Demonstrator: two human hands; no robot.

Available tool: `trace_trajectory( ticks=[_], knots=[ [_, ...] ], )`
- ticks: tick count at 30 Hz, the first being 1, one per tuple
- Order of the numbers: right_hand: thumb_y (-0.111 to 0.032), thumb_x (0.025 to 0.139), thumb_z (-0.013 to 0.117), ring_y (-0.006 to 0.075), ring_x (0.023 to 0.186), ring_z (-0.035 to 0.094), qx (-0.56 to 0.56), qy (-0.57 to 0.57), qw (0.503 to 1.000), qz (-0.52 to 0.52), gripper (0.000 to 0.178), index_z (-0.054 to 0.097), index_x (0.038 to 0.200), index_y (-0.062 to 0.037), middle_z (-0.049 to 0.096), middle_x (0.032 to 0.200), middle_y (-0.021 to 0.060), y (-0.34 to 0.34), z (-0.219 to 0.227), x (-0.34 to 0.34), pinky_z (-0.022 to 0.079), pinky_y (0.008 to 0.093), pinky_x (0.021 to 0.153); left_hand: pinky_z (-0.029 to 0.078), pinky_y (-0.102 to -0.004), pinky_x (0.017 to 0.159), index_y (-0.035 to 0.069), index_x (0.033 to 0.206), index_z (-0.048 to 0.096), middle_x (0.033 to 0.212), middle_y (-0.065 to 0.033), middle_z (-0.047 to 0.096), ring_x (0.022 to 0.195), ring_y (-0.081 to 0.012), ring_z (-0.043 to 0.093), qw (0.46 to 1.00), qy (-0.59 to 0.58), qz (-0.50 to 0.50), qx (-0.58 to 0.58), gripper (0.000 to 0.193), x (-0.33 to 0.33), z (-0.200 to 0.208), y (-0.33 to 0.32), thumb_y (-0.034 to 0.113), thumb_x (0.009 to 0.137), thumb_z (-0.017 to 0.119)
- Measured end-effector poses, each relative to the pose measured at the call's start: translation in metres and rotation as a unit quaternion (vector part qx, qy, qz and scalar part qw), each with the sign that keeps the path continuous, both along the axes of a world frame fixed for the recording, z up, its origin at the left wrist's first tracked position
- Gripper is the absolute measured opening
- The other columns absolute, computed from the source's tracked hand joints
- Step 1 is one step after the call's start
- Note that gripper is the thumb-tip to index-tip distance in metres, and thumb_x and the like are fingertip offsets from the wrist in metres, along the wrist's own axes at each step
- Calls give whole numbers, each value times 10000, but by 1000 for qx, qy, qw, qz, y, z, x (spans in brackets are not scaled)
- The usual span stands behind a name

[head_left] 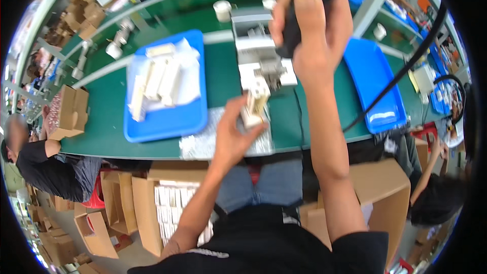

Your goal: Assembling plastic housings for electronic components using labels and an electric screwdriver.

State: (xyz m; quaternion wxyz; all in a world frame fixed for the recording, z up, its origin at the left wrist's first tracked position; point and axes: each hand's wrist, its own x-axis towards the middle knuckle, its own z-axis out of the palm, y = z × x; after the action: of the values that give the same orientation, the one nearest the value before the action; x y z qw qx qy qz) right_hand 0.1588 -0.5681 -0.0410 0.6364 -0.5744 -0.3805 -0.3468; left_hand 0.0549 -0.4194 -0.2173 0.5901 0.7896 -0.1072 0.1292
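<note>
My left hand is closed around a cream-white rectangular housing, thumb on its near side and fingers on its left. The housing stands at the near end of a metal fixture on a grey-and-white base. Raised above and to the right of the fixture, my right hand grips a thick black tool handle. That handle is close to the camera and partly out of the picture, so its exact kind cannot be made out. A clear plastic bag lies on the green table beside my left hand.
On the left, a blue tray holds several cream-white long housings on white sheeting. An empty-looking blue tray lies at right, near a black cable. Cardboard boxes flank my lap. Other people sit on both sides.
</note>
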Motion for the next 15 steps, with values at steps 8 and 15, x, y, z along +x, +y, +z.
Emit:
trace_trajectory(
  ticks=[8, 15],
  knots=[
    [-317, 1096, 564, 91, 543, 542, 105, 18, 988, 110, 483, 512, 1414, 44, 631, 726, 88, -26, 1, -41, 430, 227, 512, 509, -393, 1080, 13, 1362, 629, 1363, -173, 639, 1245, -327, 648, 999, 24, -11, -20, 674, -6, -2, -9, 46, 759, 930],
    [-483, 1065, 639, 125, 539, 553, 201, 143, 965, 93, 745, 389, 1493, 73, 599, 733, 98, 9, 4, -82, 441, 251, 494, 528, -382, 1023, 6, 1366, 615, 1304, -159, 666, 1175, -317, 677, 1000, 18, 0, -2, 711, 3, -3, -3, 60, 736, 942]
  ],
)
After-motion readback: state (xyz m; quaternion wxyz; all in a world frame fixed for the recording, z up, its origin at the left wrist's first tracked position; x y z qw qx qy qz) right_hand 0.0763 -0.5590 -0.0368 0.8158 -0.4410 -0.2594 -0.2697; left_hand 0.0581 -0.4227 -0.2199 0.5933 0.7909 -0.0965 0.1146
